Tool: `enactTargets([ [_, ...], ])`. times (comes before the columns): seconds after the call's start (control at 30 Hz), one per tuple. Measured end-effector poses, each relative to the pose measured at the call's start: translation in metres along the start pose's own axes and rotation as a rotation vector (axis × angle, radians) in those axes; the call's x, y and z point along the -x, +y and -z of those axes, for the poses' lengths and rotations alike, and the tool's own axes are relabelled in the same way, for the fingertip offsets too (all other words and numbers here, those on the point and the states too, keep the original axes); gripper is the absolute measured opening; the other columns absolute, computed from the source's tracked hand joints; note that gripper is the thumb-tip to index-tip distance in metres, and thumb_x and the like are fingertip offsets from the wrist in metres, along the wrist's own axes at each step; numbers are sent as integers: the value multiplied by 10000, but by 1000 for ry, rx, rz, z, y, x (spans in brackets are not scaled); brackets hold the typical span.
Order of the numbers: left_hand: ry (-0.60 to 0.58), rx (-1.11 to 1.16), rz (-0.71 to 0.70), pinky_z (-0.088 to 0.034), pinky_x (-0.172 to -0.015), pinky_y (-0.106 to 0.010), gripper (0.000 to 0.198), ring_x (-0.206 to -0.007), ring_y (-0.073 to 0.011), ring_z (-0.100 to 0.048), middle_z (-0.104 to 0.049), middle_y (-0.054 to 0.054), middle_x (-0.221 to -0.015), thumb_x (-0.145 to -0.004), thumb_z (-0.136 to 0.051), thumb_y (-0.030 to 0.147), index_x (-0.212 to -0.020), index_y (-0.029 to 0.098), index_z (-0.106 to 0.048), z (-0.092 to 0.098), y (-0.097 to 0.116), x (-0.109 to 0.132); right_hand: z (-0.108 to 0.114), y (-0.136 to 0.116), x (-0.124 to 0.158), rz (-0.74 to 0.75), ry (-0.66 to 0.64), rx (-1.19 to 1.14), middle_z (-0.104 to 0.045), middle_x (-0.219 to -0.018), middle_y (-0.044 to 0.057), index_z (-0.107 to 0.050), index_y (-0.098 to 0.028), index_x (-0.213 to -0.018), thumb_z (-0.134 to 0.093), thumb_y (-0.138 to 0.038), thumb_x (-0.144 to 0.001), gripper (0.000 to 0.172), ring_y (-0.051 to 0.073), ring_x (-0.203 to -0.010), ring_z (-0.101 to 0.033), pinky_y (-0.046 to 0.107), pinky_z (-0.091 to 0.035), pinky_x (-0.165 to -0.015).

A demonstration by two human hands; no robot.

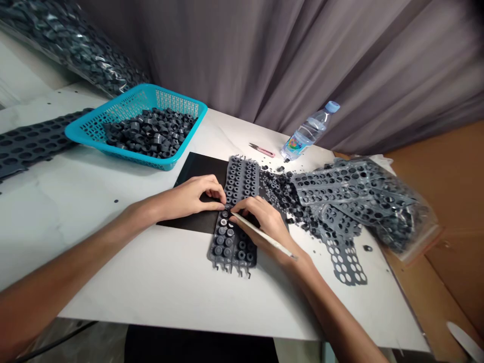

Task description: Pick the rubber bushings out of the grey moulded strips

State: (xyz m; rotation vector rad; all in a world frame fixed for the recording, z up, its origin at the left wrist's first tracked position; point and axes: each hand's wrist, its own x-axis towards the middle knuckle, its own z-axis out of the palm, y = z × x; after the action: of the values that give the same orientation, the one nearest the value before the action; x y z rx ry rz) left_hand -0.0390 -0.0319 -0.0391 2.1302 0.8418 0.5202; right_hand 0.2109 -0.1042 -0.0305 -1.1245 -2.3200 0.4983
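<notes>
Dk sheet (pixel 242 177), L hand (pixel 200 195) at edge, R hand (pixel 264 217) over

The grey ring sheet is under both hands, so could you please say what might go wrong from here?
The white pen-like tool in the right hand could slip and jab the left hand, whose fingertips are close to its tip. The grey ring sheet reaches past the near edge of the black mat, so it might shift.

Grey curtain (pixel 242 60) behind 1 white marbled table (pixel 170 282); brown panel (pixel 446 166) at right.
</notes>
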Motion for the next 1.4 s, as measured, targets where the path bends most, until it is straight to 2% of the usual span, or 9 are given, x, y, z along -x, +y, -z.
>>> enactTargets([
  [0.2,30,-7,-39,-509,-884,-341,185,-970,-199,-626,-640,-32,-1057,-949,-686,402,-1009,237,-743,-4,-3,0,-3,-1,-1,13,-5,104,-706,-1010,61,-653,-224,-1136,-582,-401,-1057,206,222,-906,-619,358,-506,-836],
  [0.4,35,-53,-38,-499,-894,-347,187,-980,-205,-631,-627,-28,-1056,-947,-676,407,-996,228,-699,-9,-3,-1,-19,-6,-1,62,-4,471,-699,-1097,116,-620,-214,-1306,-452,-301,-1105,276,281,-1011,-611,424,-494,-886],
  [0.57,9,-58,3,-483,-927,-368,220,-1013,-220,-619,-611,-37,-1079,-945,-665,431,-1015,224,-690,-9,0,0,-6,1,-1,-224,243,584,-632,-1139,186,-578,-139,-1325,-353,-285,-1113,342,321,-1060,-574,451,-504,-865],
  [0.67,-13,-36,11,-487,-937,-369,218,-1034,-224,-612,-609,-41,-1103,-946,-663,431,-1023,228,-683,-7,2,1,17,15,8,-358,284,619,-636,-1074,163,-626,-155,-1233,-363,-336,-1106,343,319,-1005,-578,457,-503,-853],
  [0.77,-3,-23,6,-496,-917,-358,178,-1008,-215,-611,-614,-39,-1086,-955,-651,394,-1006,224,-659,-6,7,3,28,21,20,-394,296,433,-648,-1046,118,-629,-188,-1267,-434,-375,-1091,323,282,-961,-614,419,-509,-845],
  [0.87,35,-47,7,-490,-893,-345,130,-970,-198,-617,-625,-24,-1068,-975,-627,354,-1012,230,-640,-8,15,3,23,13,23,-349,239,150,-681,-1022,63,-600,-228,-1336,-534,-394,-1062,328,223,-882,-641,355,-523,-803],
  [0.97,29,-149,7,-474,-872,-352,120,-946,-198,-625,-635,-10,-1060,-1001,-597,342,-1042,248,-659,-12,23,4,13,-3,18,-276,139,16,-695,-1001,42,-653,-239,-1192,-598,-385,-1040,218,196,-867,-642,324,-527,-798],
  [1.07,24,-239,-27,-463,-876,-357,128,-974,-212,-630,-635,-15,-1061,-1008,-589,322,-1067,246,-674,-15,27,3,8,-11,13,-186,89,16,-700,-986,44,-673,-242,-1066,-603,-380,-1041,157,203,-882,-627,337,-524,-826],
  [1.4,46,-269,-63,-459,-851,-346,157,-962,-219,-642,-650,-21,-1034,-980,-633,365,-1044,233,-689,-18,25,-1,5,1,14,-66,34,200,-743,-989,40,-679,-254,-1058,-586,-455,-1049,222,220,-875,-621,356,-484,-806],
])
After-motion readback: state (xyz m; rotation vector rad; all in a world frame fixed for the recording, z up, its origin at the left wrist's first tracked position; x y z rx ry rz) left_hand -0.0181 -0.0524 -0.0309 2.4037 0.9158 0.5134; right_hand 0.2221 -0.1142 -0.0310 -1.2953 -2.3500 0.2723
